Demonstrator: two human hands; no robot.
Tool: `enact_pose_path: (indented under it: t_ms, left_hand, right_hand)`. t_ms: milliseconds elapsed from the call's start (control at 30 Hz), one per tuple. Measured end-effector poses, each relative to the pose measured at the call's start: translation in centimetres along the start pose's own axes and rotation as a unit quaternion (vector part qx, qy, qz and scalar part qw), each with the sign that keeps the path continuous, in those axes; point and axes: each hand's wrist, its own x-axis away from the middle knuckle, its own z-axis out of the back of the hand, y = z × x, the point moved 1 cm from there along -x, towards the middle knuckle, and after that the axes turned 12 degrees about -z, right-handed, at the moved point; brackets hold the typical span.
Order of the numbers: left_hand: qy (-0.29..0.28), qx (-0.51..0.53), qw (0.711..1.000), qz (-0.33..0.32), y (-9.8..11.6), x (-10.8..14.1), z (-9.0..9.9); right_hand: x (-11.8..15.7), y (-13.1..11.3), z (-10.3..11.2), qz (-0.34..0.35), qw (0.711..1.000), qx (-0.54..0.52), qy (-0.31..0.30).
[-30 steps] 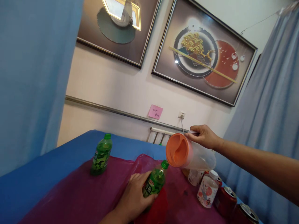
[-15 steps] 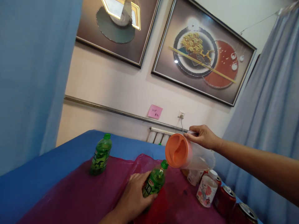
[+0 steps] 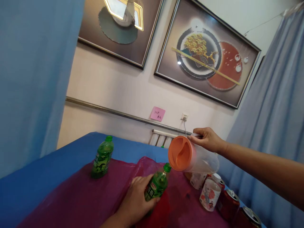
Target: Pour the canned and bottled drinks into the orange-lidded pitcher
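Observation:
My left hand (image 3: 139, 199) is wrapped round a green bottle (image 3: 157, 184) with a green cap, low in the middle of the head view. Above and to the right, my right hand (image 3: 207, 139) grips the handle of a clear pitcher (image 3: 204, 161). The pitcher is tipped on its side, its orange lid (image 3: 180, 153) facing left, close to the bottle's cap. Some liquid lies along the pitcher's lower side. Whether any liquid leaves the lid cannot be made out.
Another green bottle (image 3: 102, 158) stands at the left on the purple sheet (image 3: 95, 198) over a blue surface (image 3: 33, 172). At the right are a white-capped bottle (image 3: 210, 193), red cans (image 3: 228, 205) and other containers. Blue curtains (image 3: 277, 104) hang at both sides.

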Motion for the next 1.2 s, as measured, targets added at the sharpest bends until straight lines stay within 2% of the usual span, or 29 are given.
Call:
enact_pose_path:
  t_ms: [833,1200]
  left_hand:
    - [0.004,0.005,1.000,-0.016,0.37,0.01,0.21]
    - [-0.007,0.004,1.000,-0.003,0.88,-0.16,0.46]
  right_hand:
    - [0.15,0.52,0.12,-0.001,1.000,0.008,0.006]
    - [0.12,0.41,-0.19,-0.005,1.000,0.006,-0.002]
